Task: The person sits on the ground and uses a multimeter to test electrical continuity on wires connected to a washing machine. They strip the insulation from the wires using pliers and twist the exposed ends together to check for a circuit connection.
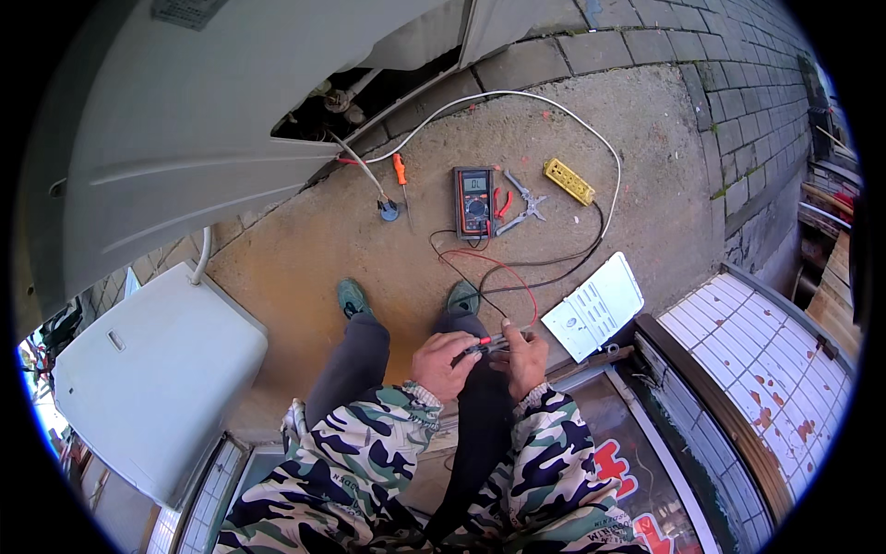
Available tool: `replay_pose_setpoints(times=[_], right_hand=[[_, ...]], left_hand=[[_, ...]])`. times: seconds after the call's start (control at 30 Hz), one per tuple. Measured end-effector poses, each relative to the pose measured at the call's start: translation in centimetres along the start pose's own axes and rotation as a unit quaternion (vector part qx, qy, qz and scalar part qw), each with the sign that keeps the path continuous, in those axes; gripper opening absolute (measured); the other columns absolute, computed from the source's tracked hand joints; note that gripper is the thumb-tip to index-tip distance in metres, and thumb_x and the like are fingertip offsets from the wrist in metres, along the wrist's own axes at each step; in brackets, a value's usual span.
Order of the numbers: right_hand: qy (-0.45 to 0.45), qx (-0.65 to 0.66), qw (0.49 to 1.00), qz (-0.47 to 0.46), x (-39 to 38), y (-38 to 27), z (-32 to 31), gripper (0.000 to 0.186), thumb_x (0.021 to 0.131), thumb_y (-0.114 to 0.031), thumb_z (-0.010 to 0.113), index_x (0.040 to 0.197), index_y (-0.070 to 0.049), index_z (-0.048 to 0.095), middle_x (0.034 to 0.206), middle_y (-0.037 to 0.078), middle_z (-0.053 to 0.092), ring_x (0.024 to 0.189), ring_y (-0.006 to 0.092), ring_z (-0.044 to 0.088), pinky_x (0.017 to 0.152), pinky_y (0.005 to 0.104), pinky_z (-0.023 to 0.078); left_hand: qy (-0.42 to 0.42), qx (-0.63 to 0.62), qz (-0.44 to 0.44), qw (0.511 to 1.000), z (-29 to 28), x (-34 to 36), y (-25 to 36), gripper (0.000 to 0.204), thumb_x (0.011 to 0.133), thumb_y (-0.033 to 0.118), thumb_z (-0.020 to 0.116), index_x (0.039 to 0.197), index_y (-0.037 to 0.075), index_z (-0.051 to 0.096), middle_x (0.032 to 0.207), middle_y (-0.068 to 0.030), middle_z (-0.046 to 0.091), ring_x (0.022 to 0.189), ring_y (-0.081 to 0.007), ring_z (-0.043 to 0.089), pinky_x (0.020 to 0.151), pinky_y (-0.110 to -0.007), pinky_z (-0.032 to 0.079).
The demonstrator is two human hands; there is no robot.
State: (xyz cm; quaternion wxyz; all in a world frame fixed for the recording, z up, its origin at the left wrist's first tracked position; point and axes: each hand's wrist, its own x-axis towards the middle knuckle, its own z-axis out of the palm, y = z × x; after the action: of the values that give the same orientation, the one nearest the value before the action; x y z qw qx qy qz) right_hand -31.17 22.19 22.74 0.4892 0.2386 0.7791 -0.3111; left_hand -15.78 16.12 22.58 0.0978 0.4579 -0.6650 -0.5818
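My left hand (443, 364) and my right hand (525, 360) meet in front of my lap, both with fingers closed. Between them shows a small dark piece with a red end (484, 341), partly covered by the fingers. The red test lead (528, 288) and a black one run from the multimeter (474, 203) into my right hand, which seems to grip their probes. What my left fingers pinch is mostly hidden. The multimeter lies face up on the concrete, its display lit.
Beside the meter lie red-handled pliers (523, 203), an orange screwdriver (401, 175) and a yellow power strip (569, 181). A white slotted panel (595, 307) rests at the right. A large grey-white cabinet (185, 148) with an opening stands at the upper left, a white casing (166, 369) below it.
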Motion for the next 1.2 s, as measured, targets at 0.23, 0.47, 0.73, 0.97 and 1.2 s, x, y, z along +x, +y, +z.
replay_pose_setpoints(times=[0.23,0.47,0.73,0.97,1.2], right_hand=[[-0.017,0.041,0.982,-0.185,19.9,-1.4,-1.9,0.018,0.087,-0.01,0.067,0.089,0.0,0.052,0.069,0.005,0.054,0.052,0.0169,0.056,0.04,0.032,0.047],[0.18,-0.597,0.694,-0.361,37.2,1.0,-13.7,0.016,0.079,-0.01,0.061,0.093,-0.003,0.056,0.084,0.024,0.067,0.083,0.0466,0.064,0.073,0.0548,0.05],[0.067,-0.675,0.616,-0.4,38.0,-9.9,-7.5,0.024,0.078,-0.022,0.069,0.09,-0.001,0.071,0.09,0.022,0.071,0.088,0.0403,0.069,0.078,0.049,0.054],[0.141,-0.543,0.572,-0.598,41.1,-10.1,2.9,0.022,0.085,-0.02,0.063,0.098,-0.002,0.061,0.094,0.022,0.067,0.095,0.0415,0.066,0.08,0.0497,0.054],[0.231,-0.553,0.563,-0.569,46.3,-5.6,9.2,0.024,0.081,-0.019,0.065,0.1,-0.005,0.061,0.1,0.019,0.068,0.098,0.0373,0.065,0.085,0.0485,0.048]], left_hand=[[-0.114,-0.043,0.009,0.992,7.7,9.6,-6.1,0.043,0.08,0.021,0.081,0.118,0.007,0.068,0.101,-0.012,0.069,0.091,-0.0307,0.064,0.081,-0.04,0.054],[-0.169,-0.025,0.165,0.971,11.6,14.1,-14.3,0.038,0.081,0.032,0.081,0.106,0.006,0.068,0.096,-0.0101,0.065,0.096,-0.0308,0.063,0.08,-0.04,0.053],[-0.154,0.036,0.3,0.941,16.4,20.9,-19.6,0.035,0.087,0.036,0.074,0.104,0.006,0.068,0.087,-0.0096,0.067,0.089,-0.0298,0.064,0.078,-0.042,0.053],[-0.112,0.129,0.282,0.944,13.3,18.5,-19.6,0.041,0.091,0.035,0.069,0.121,0.008,0.063,0.097,-0.015,0.068,0.093,-0.0361,0.065,0.083,-0.047,0.051],[-0.081,0.174,0.162,0.968,7.1,19.3,-23.1,0.052,0.092,0.034,0.068,0.132,0.003,0.057,0.116,-0.022,0.067,0.107,-0.0397,0.064,0.092,-0.046,0.051]])
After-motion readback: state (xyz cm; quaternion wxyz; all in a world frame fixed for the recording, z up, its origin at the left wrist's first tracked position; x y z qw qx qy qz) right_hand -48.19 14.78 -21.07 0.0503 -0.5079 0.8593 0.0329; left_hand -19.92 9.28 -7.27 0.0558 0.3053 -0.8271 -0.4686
